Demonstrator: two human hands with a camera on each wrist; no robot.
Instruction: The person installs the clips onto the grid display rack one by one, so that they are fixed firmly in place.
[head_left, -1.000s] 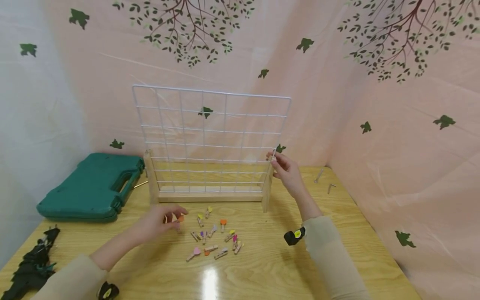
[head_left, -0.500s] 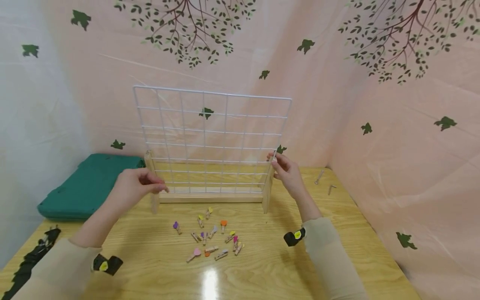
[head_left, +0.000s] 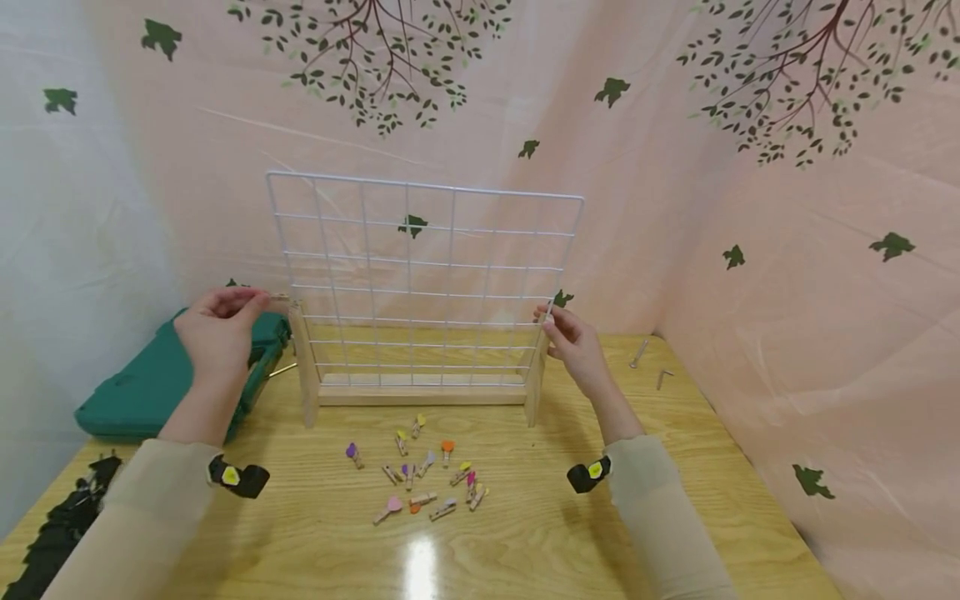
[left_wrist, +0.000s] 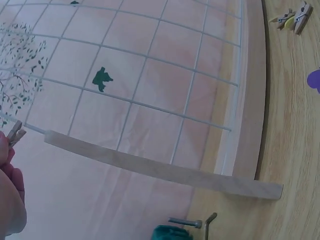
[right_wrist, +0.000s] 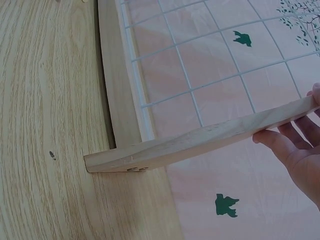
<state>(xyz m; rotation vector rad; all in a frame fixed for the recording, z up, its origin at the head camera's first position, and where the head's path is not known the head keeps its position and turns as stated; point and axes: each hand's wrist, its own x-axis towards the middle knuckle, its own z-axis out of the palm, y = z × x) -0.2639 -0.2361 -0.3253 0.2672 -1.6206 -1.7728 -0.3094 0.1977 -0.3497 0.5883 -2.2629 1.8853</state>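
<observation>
A white wire grid [head_left: 430, 225] stands upright in a wooden stand [head_left: 420, 398] with a post at each side. My left hand [head_left: 217, 329] pinches a small wooden clothespin [left_wrist: 16, 133] between thumb and fingers, its tip at the grid's left side wire, just above the left post [left_wrist: 150, 164]. The far end of this clothespin is hidden by the fingers. At the other side, my right hand [head_left: 573, 346] holds the top of the right post [right_wrist: 200, 136], thumb and fingers on either side. Several clothespins with coloured hearts, such as an orange one [head_left: 447, 450], lie scattered before the stand.
A green plastic case [head_left: 142, 383] lies left of the stand, behind my left arm. Black straps [head_left: 56, 529] rest at the table's left edge. A bolt [head_left: 638, 353] and a hex key [head_left: 663, 377] lie at the right. A printed curtain hangs behind.
My left hand has risen from beside the scattered clothespins to the grid's left edge, carrying a clothespin. A purple-heart clothespin on the table has come into sight. My right hand has stayed put.
</observation>
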